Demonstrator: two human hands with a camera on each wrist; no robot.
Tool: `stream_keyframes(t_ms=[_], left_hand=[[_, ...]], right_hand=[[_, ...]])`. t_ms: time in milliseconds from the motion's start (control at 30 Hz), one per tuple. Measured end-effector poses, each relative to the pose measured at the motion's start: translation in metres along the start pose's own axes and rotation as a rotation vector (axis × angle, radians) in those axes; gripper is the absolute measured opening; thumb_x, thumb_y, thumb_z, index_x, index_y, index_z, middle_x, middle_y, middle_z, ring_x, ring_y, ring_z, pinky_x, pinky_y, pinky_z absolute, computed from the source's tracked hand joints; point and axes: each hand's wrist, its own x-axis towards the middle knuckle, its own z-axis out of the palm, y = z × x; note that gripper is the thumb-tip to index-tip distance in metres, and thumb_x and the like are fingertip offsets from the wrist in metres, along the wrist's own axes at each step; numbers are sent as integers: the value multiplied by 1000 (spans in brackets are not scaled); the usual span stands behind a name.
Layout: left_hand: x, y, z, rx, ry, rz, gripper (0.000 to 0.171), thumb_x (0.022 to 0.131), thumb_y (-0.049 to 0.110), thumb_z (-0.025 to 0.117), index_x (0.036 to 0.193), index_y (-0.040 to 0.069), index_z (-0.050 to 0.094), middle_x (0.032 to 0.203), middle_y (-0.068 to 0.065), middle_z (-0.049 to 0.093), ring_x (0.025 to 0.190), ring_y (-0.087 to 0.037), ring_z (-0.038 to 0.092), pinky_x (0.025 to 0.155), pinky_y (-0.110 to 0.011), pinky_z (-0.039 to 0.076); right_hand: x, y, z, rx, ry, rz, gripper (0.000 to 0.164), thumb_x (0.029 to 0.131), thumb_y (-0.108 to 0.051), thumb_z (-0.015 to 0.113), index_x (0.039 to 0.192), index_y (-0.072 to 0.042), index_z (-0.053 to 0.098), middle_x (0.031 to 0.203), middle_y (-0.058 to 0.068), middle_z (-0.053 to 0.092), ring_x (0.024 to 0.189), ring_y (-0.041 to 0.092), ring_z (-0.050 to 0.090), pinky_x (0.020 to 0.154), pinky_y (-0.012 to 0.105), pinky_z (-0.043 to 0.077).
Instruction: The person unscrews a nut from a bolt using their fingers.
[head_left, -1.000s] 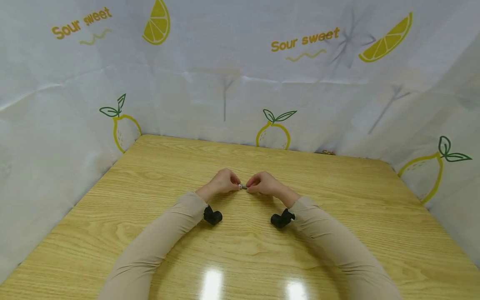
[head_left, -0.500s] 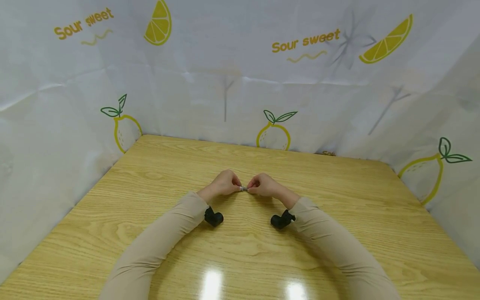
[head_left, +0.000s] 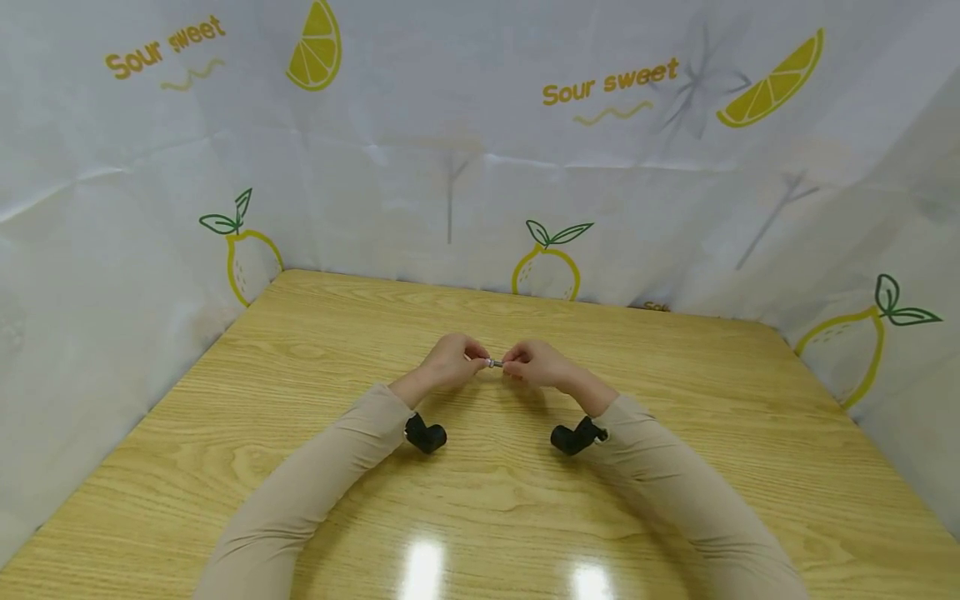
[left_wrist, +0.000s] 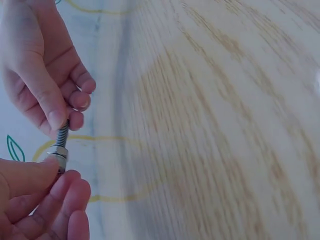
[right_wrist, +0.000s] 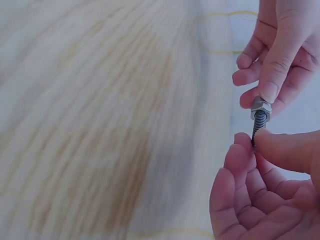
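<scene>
A metal bolt bridges my two hands above the wooden table. My left hand pinches its thick end between thumb and fingertips. At that end a hex nut sits on the shaft, close against the silver part under the left thumb. Dark threads run from there toward my right hand, whose thumb and fingertips pinch the far end of the shaft. The right thumb lies along the threaded tip and hides it. The bolt lies roughly level, pointing left to right.
The light wood table spreads around both arms. A white curtain with lemon prints hangs behind it and along both sides. Black camera mounts stick out inward from the wrists.
Both hands have shifted slightly away and to the right with the bolt, the right hand and forearm most. The right fingers have changed their pose a little on the shaft.
</scene>
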Motion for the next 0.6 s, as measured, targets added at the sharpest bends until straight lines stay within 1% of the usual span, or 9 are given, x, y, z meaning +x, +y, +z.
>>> stream_keyframes(t_ms=[100, 233, 400, 467, 600], left_hand=[[0, 0, -2, -49, 11, -1, 18, 92, 15, 59, 104, 5, 69, 99, -9, 70, 81, -16, 64, 64, -23, 50], [0, 1, -3, -97, 31, 17, 20, 93, 16, 59, 107, 6, 69, 100, -10, 70, 83, -17, 65, 67, -24, 51], [-1, 1, -5, -182, 49, 41, 24, 92, 19, 60, 111, 6, 67, 104, -11, 70, 88, -20, 67, 72, -26, 54], [-2, 2, -6, -219, 52, 40, 26, 92, 20, 61, 112, 6, 67, 105, -11, 70, 89, -20, 67, 74, -27, 54], [-5, 5, -8, -275, 52, 40, 27, 91, 22, 62, 114, 7, 67, 107, -11, 70, 91, -20, 67, 79, -33, 55]], right_hand=[[-4, -3, -4, 48, 20, -5, 23, 96, -14, 52, 109, 5, 58, 98, 19, 63, 83, 22, 60, 72, 29, 51], [-11, -5, -9, 84, 37, -20, 27, 96, -16, 52, 114, 4, 57, 105, 23, 62, 94, 31, 61, 84, 36, 52], [-19, -7, -13, 111, 68, -76, 31, 96, -16, 53, 117, 7, 56, 110, 27, 61, 101, 37, 60, 88, 42, 51], [-22, -8, -14, 119, 85, -92, 31, 96, -17, 53, 117, 7, 56, 110, 27, 61, 100, 38, 59, 88, 44, 51], [-29, -13, -16, 124, 124, -117, 29, 96, -17, 53, 115, 5, 57, 109, 28, 61, 96, 38, 57, 87, 47, 49]])
